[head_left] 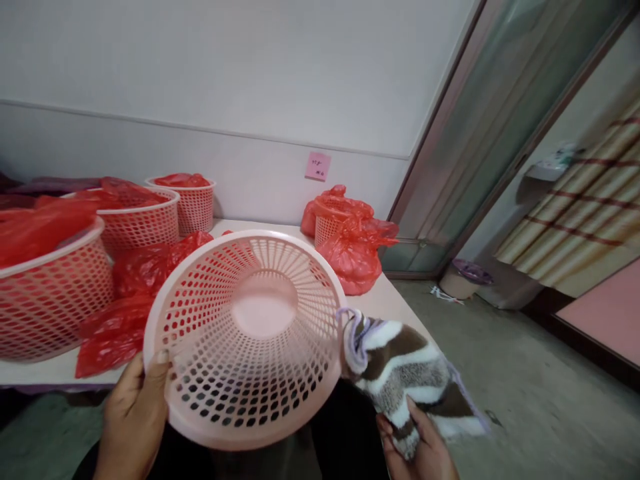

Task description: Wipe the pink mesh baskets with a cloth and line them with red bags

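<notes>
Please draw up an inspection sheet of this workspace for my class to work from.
Surface: white flat tabletop, right edge in view.
Job's things: round pale-pink perforated plastic basket, mouth tilted toward the camera; brown, white and grey striped fluffy cloth with lilac edging.
Clutter: crumpled red translucent plastic bags on the tabletop; three pink perforated plastic baskets at left, red plastic in their tops.
Hands: left hand grips the basket's rim; right hand pinches the cloth.
Cables: nothing seen.
Surroundings: pink paper note with handwriting on pale flat wall; round beige bin with purple liner on grey floor; cream curtain with red stripes.
</notes>
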Demonstrator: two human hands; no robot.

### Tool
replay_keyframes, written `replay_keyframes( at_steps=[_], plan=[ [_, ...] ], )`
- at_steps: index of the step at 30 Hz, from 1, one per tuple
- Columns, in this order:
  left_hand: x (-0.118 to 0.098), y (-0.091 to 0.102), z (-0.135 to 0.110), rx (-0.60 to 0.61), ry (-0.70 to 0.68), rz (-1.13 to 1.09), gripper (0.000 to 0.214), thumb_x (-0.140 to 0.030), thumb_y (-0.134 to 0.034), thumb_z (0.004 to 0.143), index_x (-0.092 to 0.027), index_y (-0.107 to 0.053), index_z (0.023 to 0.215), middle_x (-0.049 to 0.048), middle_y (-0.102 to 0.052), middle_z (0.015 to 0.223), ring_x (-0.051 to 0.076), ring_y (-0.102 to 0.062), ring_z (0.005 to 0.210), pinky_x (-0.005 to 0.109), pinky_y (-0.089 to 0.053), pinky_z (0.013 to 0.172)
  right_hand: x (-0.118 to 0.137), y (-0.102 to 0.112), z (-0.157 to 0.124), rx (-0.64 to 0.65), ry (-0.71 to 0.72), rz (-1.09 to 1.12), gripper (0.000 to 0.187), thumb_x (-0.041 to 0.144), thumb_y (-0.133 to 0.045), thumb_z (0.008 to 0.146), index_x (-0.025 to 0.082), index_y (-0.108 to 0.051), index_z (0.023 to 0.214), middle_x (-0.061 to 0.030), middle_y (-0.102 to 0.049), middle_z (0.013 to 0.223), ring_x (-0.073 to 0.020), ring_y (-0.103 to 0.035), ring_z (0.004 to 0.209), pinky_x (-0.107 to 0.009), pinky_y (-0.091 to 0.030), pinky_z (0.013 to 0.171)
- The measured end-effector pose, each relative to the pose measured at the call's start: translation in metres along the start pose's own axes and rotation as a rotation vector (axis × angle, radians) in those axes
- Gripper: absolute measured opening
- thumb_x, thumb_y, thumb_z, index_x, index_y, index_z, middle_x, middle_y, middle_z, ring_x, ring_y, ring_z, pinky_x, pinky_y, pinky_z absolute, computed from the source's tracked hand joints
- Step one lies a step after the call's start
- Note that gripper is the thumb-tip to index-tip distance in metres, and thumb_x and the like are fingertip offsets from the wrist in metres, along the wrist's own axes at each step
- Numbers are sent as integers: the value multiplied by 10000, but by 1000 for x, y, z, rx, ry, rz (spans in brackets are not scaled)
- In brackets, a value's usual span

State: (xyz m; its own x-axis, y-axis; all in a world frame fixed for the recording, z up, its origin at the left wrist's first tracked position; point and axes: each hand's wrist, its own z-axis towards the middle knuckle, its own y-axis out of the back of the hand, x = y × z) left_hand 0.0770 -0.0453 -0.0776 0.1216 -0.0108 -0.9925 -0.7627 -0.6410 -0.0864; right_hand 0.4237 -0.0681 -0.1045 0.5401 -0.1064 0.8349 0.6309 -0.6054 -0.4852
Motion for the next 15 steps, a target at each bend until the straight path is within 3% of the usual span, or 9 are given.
replay_keyframes(
  at_steps=[3, 6, 10, 12, 15],
  plan=[
    [4, 1, 1, 10, 38, -128, 520, -520, -751, 745, -303, -646, 1206, -38, -731, 911, 145, -657, 771, 169, -549, 594, 0, -9, -2, -150, -234, 223, 357, 263, -847, 586, 223, -655, 885, 76, -655, 701, -103, -553, 507, -219, -486, 448],
    [4, -2, -4, 15, 101, -186, 521, -464, -766, 742, -279, -643, 1213, -24, -743, 952, 174, -677, 853, 201, -577, 660, -3, -23, -6, -152, -256, 230, 360, 250, -851, 578, 204, -644, 868, 70, -655, 714, -97, -560, 517, -213, -492, 468],
    [5, -7, -14, 31, 142, -199, 544, -433, -785, 715, -305, -640, 1224, -34, -739, 1026, 185, -671, 972, 182, -575, 712, -9, -55, -20, -15, -158, 135, 454, 280, -867, 565, 187, -664, 960, 25, -693, 807, -138, -635, 651, -237, -539, 580],
    [7, -9, -19, 37, 161, -188, 558, -472, -779, 714, -315, -640, 1231, -29, -738, 1041, 189, -668, 1003, 178, -574, 724, -10, -70, -28, 96, -83, 104, 594, 282, -857, 581, 217, -641, 1130, -5, -721, 962, -186, -680, 825, -298, -570, 739],
    [10, -8, -24, 38, 193, -151, 589, -530, -760, 718, -332, -626, 1256, -22, -736, 1065, 202, -667, 1029, 200, -579, 753, -13, -82, -36, 228, 25, 1, 691, 355, -797, 680, 252, -548, 1316, -44, -698, 1167, -246, -648, 1075, -416, -499, 977]
  ],
)
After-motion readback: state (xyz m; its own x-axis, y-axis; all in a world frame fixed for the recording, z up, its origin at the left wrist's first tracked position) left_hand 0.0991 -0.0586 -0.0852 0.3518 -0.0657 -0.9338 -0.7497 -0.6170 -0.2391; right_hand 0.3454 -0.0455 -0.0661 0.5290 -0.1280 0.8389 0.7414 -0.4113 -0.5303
